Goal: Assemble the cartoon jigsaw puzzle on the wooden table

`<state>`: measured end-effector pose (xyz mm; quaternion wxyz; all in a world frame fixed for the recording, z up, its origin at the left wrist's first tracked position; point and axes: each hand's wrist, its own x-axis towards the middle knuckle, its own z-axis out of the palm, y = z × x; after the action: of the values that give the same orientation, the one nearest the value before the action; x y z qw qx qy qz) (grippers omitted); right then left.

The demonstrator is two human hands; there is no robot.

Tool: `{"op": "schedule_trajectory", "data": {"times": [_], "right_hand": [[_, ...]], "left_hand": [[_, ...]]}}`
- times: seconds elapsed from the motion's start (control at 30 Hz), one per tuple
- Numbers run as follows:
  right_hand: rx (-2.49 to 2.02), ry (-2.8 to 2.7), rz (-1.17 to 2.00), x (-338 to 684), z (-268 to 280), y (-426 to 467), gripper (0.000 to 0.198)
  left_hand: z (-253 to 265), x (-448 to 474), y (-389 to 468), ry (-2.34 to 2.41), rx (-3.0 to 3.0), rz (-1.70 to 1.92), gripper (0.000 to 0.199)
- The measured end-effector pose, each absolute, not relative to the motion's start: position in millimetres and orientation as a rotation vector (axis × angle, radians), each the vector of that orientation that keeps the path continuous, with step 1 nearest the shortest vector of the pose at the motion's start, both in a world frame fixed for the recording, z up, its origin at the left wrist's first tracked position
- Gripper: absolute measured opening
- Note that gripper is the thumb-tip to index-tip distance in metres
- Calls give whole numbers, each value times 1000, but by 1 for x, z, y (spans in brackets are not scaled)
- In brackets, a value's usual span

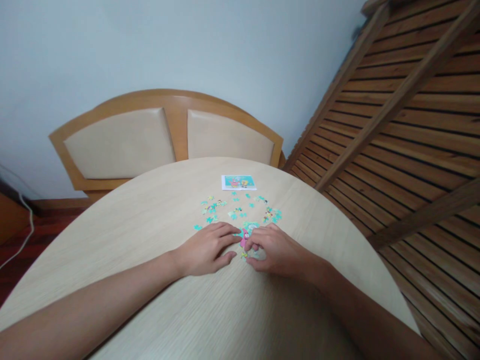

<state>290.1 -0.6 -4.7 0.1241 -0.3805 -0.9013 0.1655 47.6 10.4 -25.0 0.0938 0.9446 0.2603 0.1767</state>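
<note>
A partly joined jigsaw puzzle [243, 239], with a pink cartoon figure on turquoise, lies on the table between my hands. My left hand [208, 248] rests flat on the table, palm down. Its stretched fingertips touch the puzzle's left edge, and nothing is in its grip. Over the right part of the puzzle is my right hand [275, 250], its fingers curled toward the thumb at a puzzle piece [244, 255] with yellow and green on it. The curled fingers cover part of the puzzle, so their exact contact with the piece is partly hidden.
Loose puzzle pieces [212, 207] are scattered beyond my hands, with another cluster of pieces [273, 215] at the right. Behind them lies a reference picture card [239, 182] on the round wooden table [165, 195]. A padded bench back [176, 112] and slatted wood [397, 115] stand beyond.
</note>
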Motion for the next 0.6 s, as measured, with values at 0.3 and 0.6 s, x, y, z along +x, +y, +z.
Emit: {"op": "schedule_trajectory", "data": {"times": [0.3,0.6], "right_hand": [[-1114,-2615,514,291,-6,0,14],[-1157,-2616,421,293,-1,0,13]], "left_hand": [[-25,48,10,774,2803,527,34],[-27,47,11,759,2808,542,36]]}}
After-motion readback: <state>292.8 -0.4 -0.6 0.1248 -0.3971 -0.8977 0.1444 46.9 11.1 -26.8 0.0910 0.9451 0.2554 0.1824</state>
